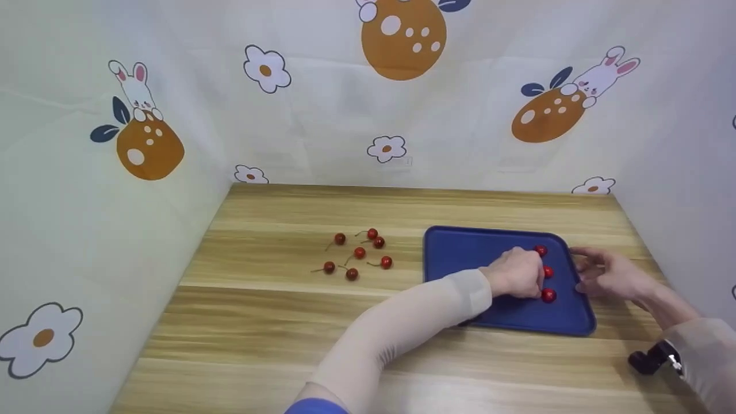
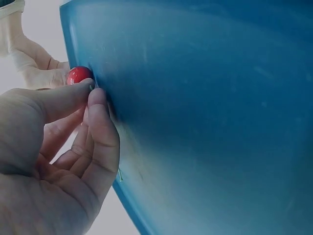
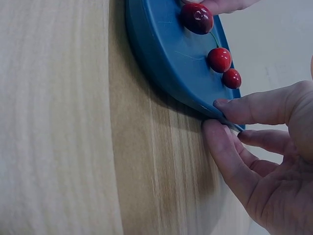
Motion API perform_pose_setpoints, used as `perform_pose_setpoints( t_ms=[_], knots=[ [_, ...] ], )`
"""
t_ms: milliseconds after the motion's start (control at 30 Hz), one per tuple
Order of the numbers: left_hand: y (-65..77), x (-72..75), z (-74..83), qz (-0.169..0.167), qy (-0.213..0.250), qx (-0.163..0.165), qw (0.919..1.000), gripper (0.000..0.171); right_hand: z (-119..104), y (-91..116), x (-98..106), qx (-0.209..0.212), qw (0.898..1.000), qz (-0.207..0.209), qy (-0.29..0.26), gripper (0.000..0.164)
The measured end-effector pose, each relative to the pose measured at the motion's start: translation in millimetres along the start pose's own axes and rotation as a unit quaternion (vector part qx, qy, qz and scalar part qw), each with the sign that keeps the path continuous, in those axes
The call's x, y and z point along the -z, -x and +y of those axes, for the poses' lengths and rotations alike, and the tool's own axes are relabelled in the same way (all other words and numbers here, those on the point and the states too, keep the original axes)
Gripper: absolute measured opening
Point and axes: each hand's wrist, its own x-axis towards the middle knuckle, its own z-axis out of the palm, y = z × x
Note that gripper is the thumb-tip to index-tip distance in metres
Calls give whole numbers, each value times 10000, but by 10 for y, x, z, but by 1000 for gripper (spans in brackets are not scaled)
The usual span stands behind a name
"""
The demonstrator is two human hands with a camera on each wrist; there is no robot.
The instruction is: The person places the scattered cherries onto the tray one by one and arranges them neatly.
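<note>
On the wooden table lies a blue tray (image 1: 460,244) with three red cherries in a column near its right edge: a far cherry (image 1: 540,250), a middle cherry (image 1: 548,271) and a near cherry (image 1: 549,295). My left hand (image 1: 520,273) reaches over the tray beside them. In the left wrist view its thumb and index finger pinch a thin stem next to a red cherry (image 2: 79,75). At the tray's right side, my right hand (image 1: 618,276) grips the rim, thumb on the inner side and a finger outside, as the right wrist view shows.
Left of the tray, several loose cherries (image 1: 359,253) with stems lie on the wooden table (image 1: 259,322). Patterned cloth walls (image 1: 328,115) enclose the table at the back and sides. A black device (image 1: 652,359) is strapped at the right wrist.
</note>
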Motion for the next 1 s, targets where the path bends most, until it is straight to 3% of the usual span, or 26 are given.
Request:
perform_pose_setpoints(
  t_ms=[300, 600, 1000],
  knots=[
    [16, 13, 5, -127, 91, -146, 9998, 4, 2, 6, -6, -37, 9999, 50, 107, 95],
    [69, 66, -90, -59, 203, -224, 9995, 7, -10, 5, -8, -22, 10000, 51, 80, 95],
    [365, 155, -528, 71, 751, -763, 9942, 14, 13, 11, -16, 36, 9999, 72, -134, 94]
  ],
)
